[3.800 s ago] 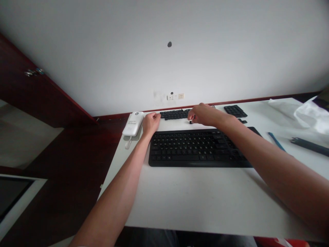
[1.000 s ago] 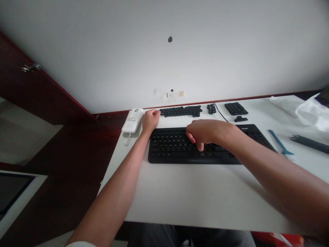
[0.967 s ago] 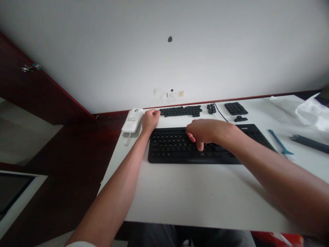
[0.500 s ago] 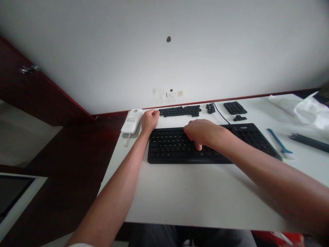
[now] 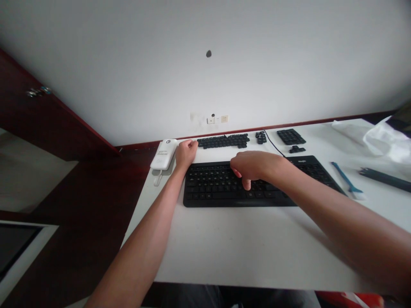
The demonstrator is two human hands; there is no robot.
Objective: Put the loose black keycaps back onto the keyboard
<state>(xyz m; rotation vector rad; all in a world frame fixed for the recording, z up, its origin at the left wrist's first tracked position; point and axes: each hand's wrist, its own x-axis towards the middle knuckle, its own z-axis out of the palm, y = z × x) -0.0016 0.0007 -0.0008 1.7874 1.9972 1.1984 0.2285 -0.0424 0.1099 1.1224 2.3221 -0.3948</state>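
A black keyboard lies flat on the white table; light marks show where keycaps are off in its main block. My right hand is over its middle, with fingers curled down at the upper rows and one digit pointing toward the lower keys. Whatever those fingers pinch, if anything, is hidden beneath the hand. My left hand rests closed behind the keyboard's upper left corner, at the left end of a block of loose black keycaps. Its contents, if any, do not show.
A white handheld device with a strap lies left. Smaller keycap groups include a number-pad block, a cluster and arrow keys. A blue brush, a dark tool and white plastic lie right.
The whole view has shifted slightly. My right hand stays over the keyboard's middle with its fingers turned a little, a reddish fingertip now showing. The left hand holds its place.
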